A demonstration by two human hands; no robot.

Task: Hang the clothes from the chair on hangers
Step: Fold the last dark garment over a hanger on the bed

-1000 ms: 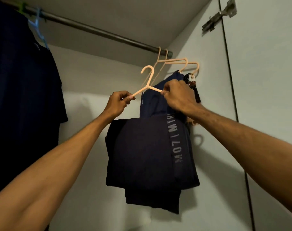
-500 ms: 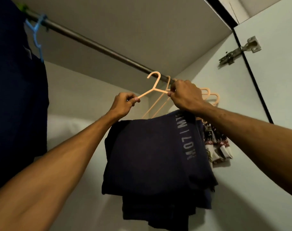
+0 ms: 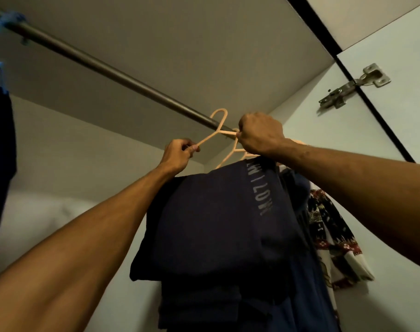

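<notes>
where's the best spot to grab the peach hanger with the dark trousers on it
Grip the hanger's two sloping arms, one either side of the hook, coming from below, as the left hand and right hand do. That leaves the hook free for the rod.

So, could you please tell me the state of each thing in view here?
Hanger: held up at the rod by both hands; hooked on or not, cannot tell.
Left hand: pinches the hanger's arm end.
Right hand: grips the hanger's other arm.
Navy garment: folded over the hanger, hanging.
Blue hanger: hooked on the rod.
Dark garment: hanging at left.
Patterned garment: hanging at right.
Door: open.
</notes>
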